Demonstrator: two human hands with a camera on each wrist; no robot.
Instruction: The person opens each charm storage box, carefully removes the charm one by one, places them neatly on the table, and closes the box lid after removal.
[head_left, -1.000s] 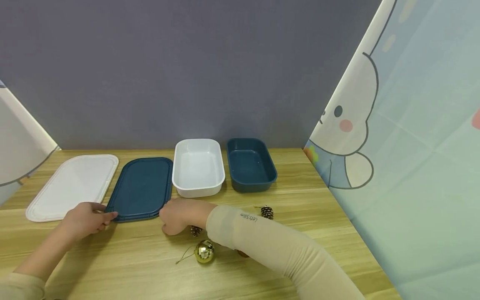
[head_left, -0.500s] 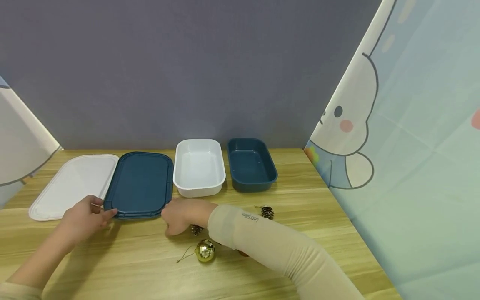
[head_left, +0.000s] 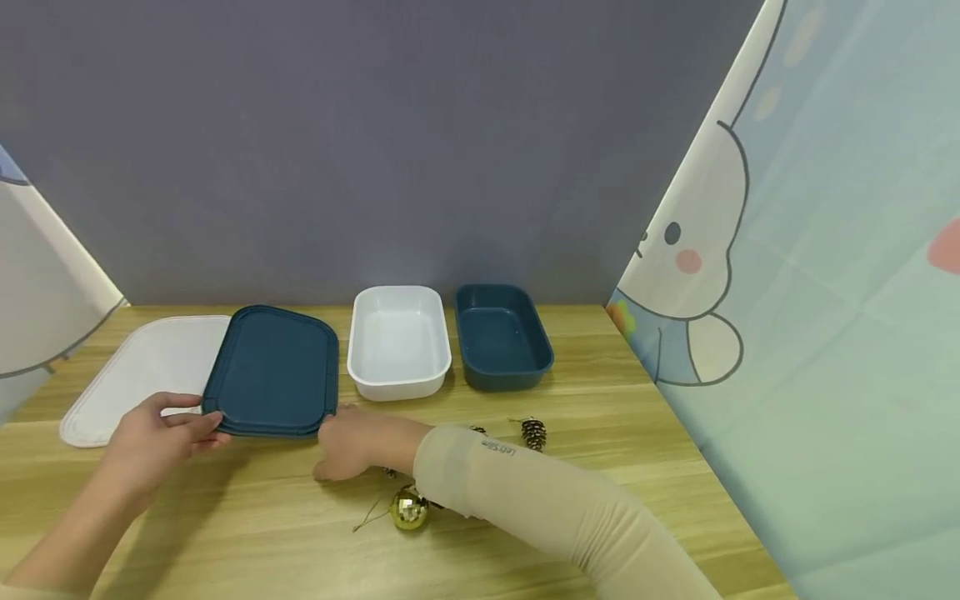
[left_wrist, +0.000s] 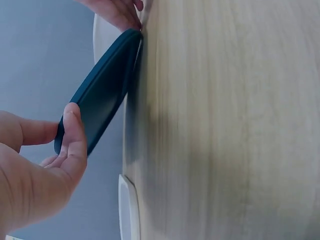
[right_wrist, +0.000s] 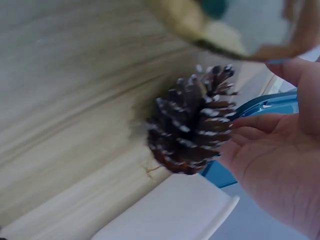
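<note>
A flat dark blue lid [head_left: 273, 371] is tilted, its left side raised off the table. My left hand [head_left: 161, 433] pinches its near left corner between thumb and fingers; the left wrist view shows this grip from the side, the hand [left_wrist: 40, 175] at the high end. At the near right corner, my right hand [head_left: 363, 442] holds the lid's edge, which stays low by the tabletop. A pinecone [right_wrist: 192, 122] with white-tipped scales and a shiny gold ball [right_wrist: 240, 25] lie just under the right wrist; in the head view the forearm partly covers them.
A white lid [head_left: 127, 383] lies at the left, partly under the blue one. Behind the right hand stand a white container [head_left: 397, 389] and a dark blue container [head_left: 502, 379]. Another pinecone [head_left: 534, 433] sits right of the forearm. A grey wall [head_left: 360, 150] closes the back.
The blue lid has risen on its left side and shifted left over the white lid's edge. Both hands keep to its near corners; the head view has tilted slightly.
</note>
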